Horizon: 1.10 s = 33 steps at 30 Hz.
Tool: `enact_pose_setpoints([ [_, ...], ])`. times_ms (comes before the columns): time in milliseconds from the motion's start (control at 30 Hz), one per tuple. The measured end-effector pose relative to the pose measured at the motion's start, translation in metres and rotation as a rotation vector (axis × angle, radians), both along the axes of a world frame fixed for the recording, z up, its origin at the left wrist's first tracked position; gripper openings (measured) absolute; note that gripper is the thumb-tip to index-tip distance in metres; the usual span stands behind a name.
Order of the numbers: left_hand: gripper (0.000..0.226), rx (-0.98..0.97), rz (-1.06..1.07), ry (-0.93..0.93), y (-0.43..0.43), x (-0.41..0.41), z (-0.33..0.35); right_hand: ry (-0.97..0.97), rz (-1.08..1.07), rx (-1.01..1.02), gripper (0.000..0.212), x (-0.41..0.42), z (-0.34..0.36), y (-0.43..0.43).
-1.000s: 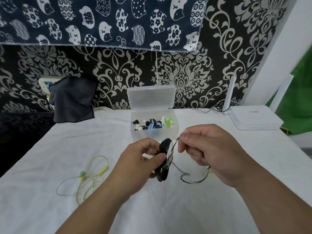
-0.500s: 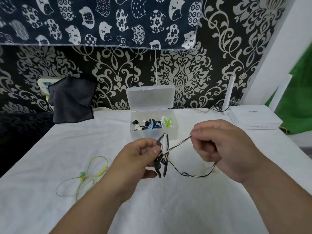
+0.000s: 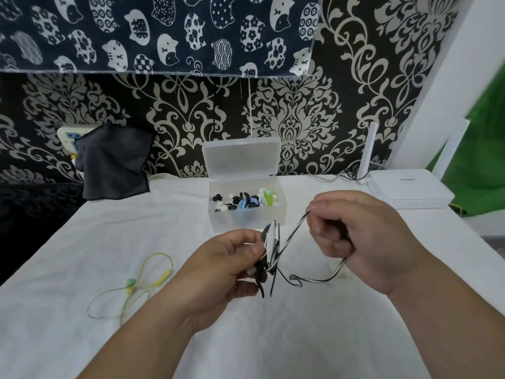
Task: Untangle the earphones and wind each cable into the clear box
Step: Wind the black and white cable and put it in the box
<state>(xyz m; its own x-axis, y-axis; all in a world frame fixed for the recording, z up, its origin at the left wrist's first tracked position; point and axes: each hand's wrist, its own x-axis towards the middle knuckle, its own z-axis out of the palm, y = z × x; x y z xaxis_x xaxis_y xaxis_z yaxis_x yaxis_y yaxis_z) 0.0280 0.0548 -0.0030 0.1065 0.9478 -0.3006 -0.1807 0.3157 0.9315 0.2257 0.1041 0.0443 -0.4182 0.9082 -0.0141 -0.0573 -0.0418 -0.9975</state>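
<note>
The clear box (image 3: pixel 247 218) stands open on the far middle of the table, its lid (image 3: pixel 241 157) upright behind it. Inside lie wound earphones (image 3: pixel 246 202) in black, white, blue and green. The white-covered table (image 3: pixel 136 228) meets a black floral wall (image 3: pixel 295 119), with a white router (image 3: pixel 410 191) to your right and a dark cloth (image 3: pixel 114 162) to your left. Yellow-green earphones (image 3: pixel 136 285) lie loose beside your left forearm. Your left hand (image 3: pixel 218 269) pinches the wound bundle (image 3: pixel 270 242) just before the box. Your right hand (image 3: pixel 363 236) pinches its black-and-white cable (image 3: pixel 289 239), taut between both hands.
</note>
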Motion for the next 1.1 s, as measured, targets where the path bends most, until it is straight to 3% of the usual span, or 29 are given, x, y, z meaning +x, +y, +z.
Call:
enact_pose_setpoints([
  [167,0.027,0.031,-0.111,0.030,-0.002,0.004,0.001,-0.209,-0.090,0.021,0.044,-0.004,-0.009,0.001],
  [600,0.028,0.064,-0.115,-0.050,-0.005,0.007,0.006,-0.419,-0.168,0.019,0.045,-0.015,-0.023,0.000],
  [767,0.029,0.137,0.035,-0.154,-0.002,0.008,0.006,-0.427,-0.003,-0.190,0.048,-0.022,-0.027,-0.007],
  [1100,0.035,0.124,0.226,-0.250,0.004,0.000,0.003,-0.494,0.275,-0.202,0.033,-0.031,-0.031,-0.019],
])
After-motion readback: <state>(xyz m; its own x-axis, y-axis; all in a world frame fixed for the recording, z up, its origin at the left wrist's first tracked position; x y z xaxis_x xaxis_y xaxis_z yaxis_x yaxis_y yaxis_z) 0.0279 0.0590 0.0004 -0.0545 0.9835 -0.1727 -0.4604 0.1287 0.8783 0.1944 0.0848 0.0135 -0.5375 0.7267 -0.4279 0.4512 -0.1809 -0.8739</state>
